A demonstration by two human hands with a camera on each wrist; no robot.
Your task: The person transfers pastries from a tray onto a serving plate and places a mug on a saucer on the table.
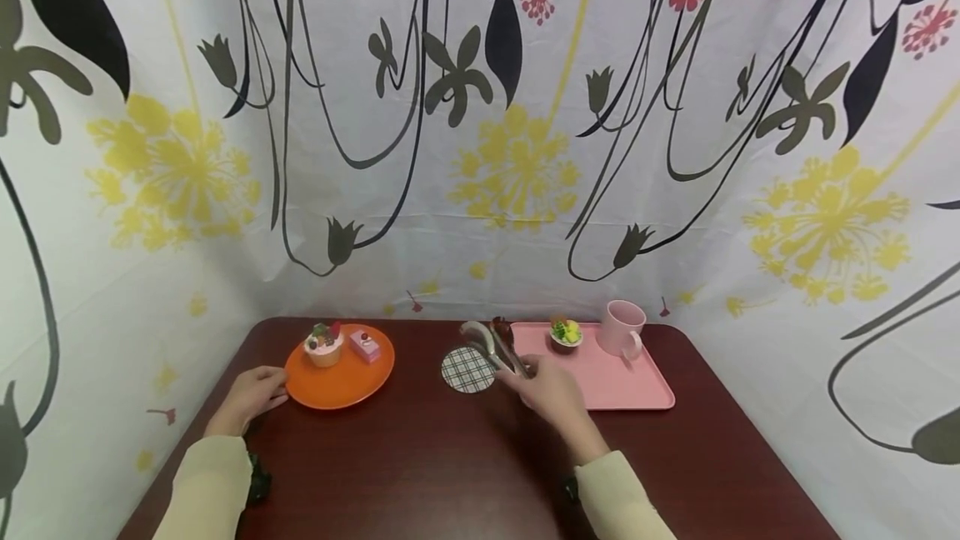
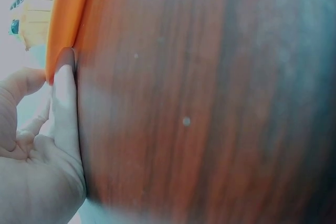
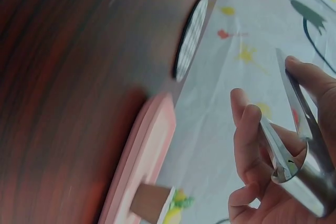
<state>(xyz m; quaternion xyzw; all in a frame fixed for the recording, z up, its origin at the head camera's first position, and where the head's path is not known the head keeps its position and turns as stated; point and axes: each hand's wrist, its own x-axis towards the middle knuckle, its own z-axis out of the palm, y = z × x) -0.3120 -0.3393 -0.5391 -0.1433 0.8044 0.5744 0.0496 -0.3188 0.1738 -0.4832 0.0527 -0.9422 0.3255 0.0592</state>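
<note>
My left hand [image 1: 253,394] pinches the near left rim of an orange plate [image 1: 337,386]. The left wrist view shows the thumb above the rim and a finger [image 2: 64,98] under it, along the tabletop. On the plate sit a fruit-topped toy cupcake [image 1: 324,350] and a pink toy cake slice [image 1: 365,347]. My right hand [image 1: 551,394] holds metal tongs [image 1: 489,344] above the table, between a checked round coaster [image 1: 468,370] and a pink tray [image 1: 622,386]. In the right wrist view, the thumb and fingers grip the tongs' arms, which stand spread apart.
A pink mug [image 1: 621,330] and a small cup with yellow and green topping [image 1: 566,334] stand at the back of the tray. The dark wood table [image 1: 420,457] meets a flower-patterned curtain [image 1: 450,273] along its back edge, with curtain on both sides too.
</note>
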